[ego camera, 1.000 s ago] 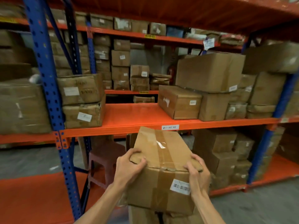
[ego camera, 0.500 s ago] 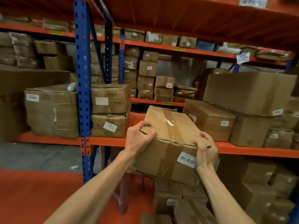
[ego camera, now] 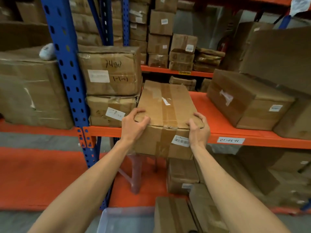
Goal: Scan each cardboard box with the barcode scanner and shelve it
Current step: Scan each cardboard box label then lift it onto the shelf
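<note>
Both hands, left hand (ego camera: 134, 126) and right hand (ego camera: 198, 130), fingers curled over near top corners of cardboard box (ego camera: 165, 105), half on orange shelf (ego camera: 218, 121).

A pink stool (ego camera: 134, 174) stands on the floor under the rack. A clear plastic bin (ego camera: 124, 219) sits below, just beside a blue upright (ego camera: 65, 64).

Both forearms bare and extended forward, left hand (ego camera: 134, 126) and right hand (ego camera: 198, 130) level, fingers (ego camera: 140, 112) curled, thumbs up top.
</note>
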